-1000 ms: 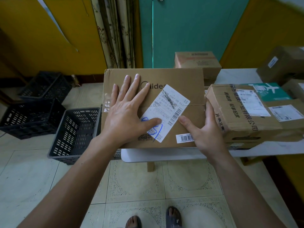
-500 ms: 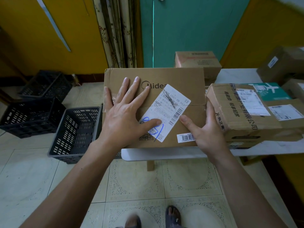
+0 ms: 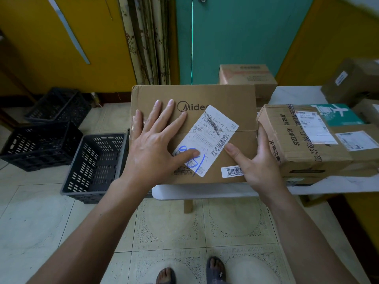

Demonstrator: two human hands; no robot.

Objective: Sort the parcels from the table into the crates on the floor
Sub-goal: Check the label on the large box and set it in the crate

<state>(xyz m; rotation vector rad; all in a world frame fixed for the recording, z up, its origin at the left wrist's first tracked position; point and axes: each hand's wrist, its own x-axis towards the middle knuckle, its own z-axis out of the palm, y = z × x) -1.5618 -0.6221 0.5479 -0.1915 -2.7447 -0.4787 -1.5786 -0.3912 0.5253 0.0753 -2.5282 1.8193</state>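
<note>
Compared with a second ago, the left hand (image 3: 151, 144) lies slightly nearer the person on the box top, with its fingertips now just short of the printed logo. The brown cardboard Midea box (image 3: 225, 95) occupies the same place as before.

Position of the Midea box: it sits flat on the near-left corner of the white table (image 3: 205, 191), and its left end overhangs the table edge above the grey slotted plastic crate (image 3: 96, 160) on the floor.

Left hand: flat on the top face, palm down, fingers straight and spread wide. The thumb tip rests on the lower corner of the white shipping label (image 3: 213, 136), over blue handwriting. The hand covers the left half of the box top.

Right hand (image 3: 258, 165): holds the right end of the Midea box. The thumb lies on the top face beside the label's barcode, and the fingers run down the right side, in the narrow gap between this box and the neighbouring tape-sealed brown carton (image 3: 297, 144). The palm covers the end of a small white barcode sticker (image 3: 231, 171) at the near edge.

Surroundings:
- A teal parcel (image 3: 336, 113) lies on top of the tape-sealed carton's far side.
- Another brown carton (image 3: 246, 76) stands behind the Midea box.
- A further brown carton (image 3: 352, 80) stands at the far right of the table.
- Two black slotted crates (image 3: 41, 144) sit on the tiled floor to the left of the grey crate, one behind the other.
- Both sandalled feet (image 3: 215, 269) show at the bottom edge.
</note>
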